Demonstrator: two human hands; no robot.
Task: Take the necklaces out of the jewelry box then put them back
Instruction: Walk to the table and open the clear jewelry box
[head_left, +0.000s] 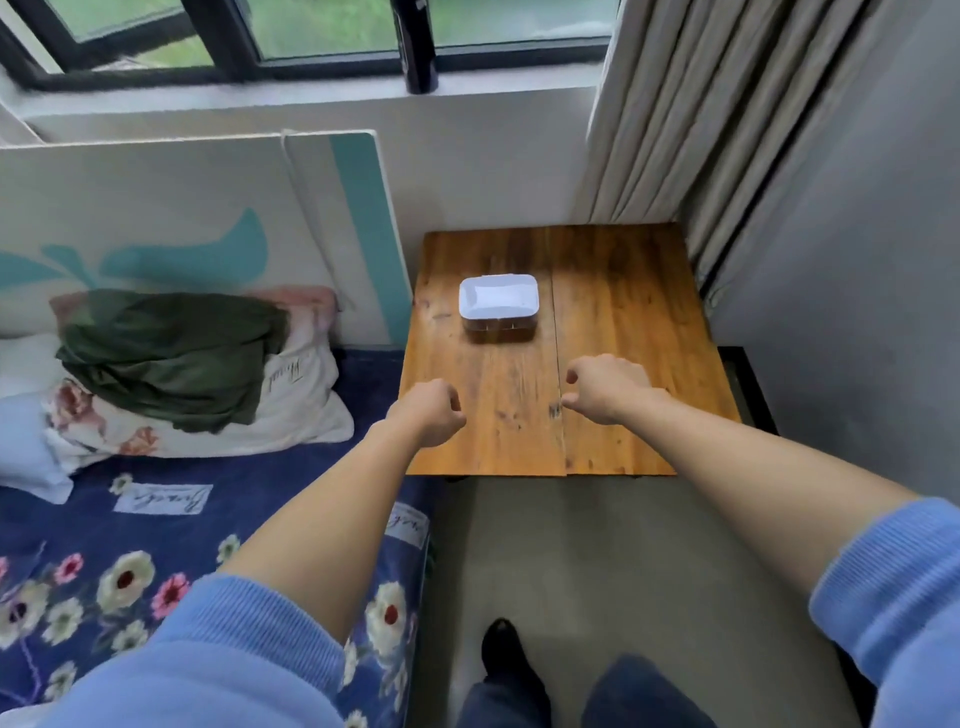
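Note:
A small jewelry box with a white lid and darker sides stands shut on the wooden table, left of the middle. No necklaces show. My left hand hovers over the table's near left edge, fingers loosely curled, holding nothing. My right hand reaches over the table's middle, a little nearer than the box, fingers bent downward and empty. Both hands are apart from the box.
A bed with a floral blue sheet and pillows under a green cloth lies left of the table. A curtain hangs at the back right. A dark bottle stands on the windowsill. Grey floor lies in front.

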